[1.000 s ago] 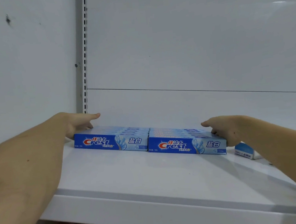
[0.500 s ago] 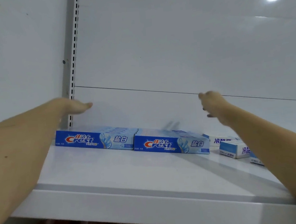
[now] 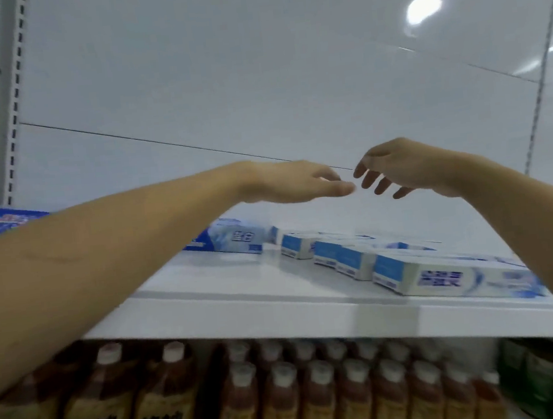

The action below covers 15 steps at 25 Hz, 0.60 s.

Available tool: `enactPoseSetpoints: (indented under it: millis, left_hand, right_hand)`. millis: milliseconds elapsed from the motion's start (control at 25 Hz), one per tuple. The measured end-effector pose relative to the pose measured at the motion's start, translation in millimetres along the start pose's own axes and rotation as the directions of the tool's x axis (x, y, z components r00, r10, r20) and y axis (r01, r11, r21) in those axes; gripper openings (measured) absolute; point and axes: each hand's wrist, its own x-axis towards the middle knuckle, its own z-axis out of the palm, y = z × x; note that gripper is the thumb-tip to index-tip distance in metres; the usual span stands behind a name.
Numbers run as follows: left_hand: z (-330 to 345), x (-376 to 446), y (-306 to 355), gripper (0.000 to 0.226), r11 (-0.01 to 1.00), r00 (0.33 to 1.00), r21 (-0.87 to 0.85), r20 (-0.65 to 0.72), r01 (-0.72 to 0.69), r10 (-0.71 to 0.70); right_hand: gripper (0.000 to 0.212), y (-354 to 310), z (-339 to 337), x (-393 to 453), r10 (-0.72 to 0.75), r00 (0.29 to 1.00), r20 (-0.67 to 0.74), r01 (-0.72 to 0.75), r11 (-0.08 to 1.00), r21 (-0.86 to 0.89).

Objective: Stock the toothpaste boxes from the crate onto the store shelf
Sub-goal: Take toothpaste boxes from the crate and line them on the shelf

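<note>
Both hands hang in the air above the shelf (image 3: 276, 287), close together, with fingertips almost meeting but holding nothing. The left hand (image 3: 294, 182) reaches in from the left with its fingers stretched out nearly flat, palm down. The right hand (image 3: 399, 168) comes in from the right with fingers loosely spread and drooping. Neither touches any box.

The toothpaste boxes lie below the hands on the flat white shelf. A blue Crest box (image 3: 234, 238) lies lengthwise directly under the left wrist, partly hidden by the forearm. To its right, a loose row of white-and-blue boxes (image 3: 340, 254) sits at an angle with their small square ends facing forward, beneath and slightly to the right of the hands. The nearest white box (image 3: 444, 277) lies close to the front lip of the shelf, under the right forearm. Another blue Crest box (image 3: 2, 220) shows at the far left edge, behind the left arm. All are long, thin, glossy cardboard cartons with sharp corners; motion blur smears the print.

The shelf and back panel (image 3: 257, 93) are smooth white painted metal, and a slotted upright (image 3: 14, 99) runs up the left side. Below the shelf stand rows of brown bottles (image 3: 287, 404) with pale caps and tan labels.
</note>
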Motion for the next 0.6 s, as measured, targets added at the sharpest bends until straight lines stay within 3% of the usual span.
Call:
enactPoseSetpoints:
  millis: [80,160,280,440,520,600]
  left_hand:
    - [31.3,9.4,29.6,0.066,0.999,0.994,-0.013,0.098,-0.048,0.049]
    - [47.3,9.7,37.6,0.078,0.998,0.984,0.041,0.173,-0.053,0.045]
    - [58.1,4.1,44.0,0.085,0.999,0.966,0.018,0.255,-0.043,0.037]
    - [69.7,7.9,58.2,0.077,0.995,0.938,0.078,0.346,-0.054,0.024]
    - [73.7,10.3,54.8,0.078,0.987,0.937,0.157,0.349,-0.032,-0.025]
    - [73.3,10.5,51.8,0.072,0.978,0.927,0.203,0.373,-0.043,-0.036]
  right_hand:
    - [0.040,25.2,-14.4,-23.5,-0.024,0.998,0.053,0.030,0.991,-0.129]
    - [0.063,48.4,-23.8,-42.2,0.037,0.970,0.241,0.050,0.937,-0.345]
    - [0.081,66.8,-20.3,-57.8,0.221,0.835,0.503,0.068,0.866,-0.495]
    - [0.091,69.0,-29.4,-59.2,0.300,0.803,0.516,0.061,0.819,-0.571]
    - [0.090,76.2,-38.7,-60.7,0.341,0.791,0.509,-0.037,0.856,-0.516]
    - [0.087,82.1,-33.1,-60.8,0.311,0.781,0.542,-0.004,0.870,-0.493]
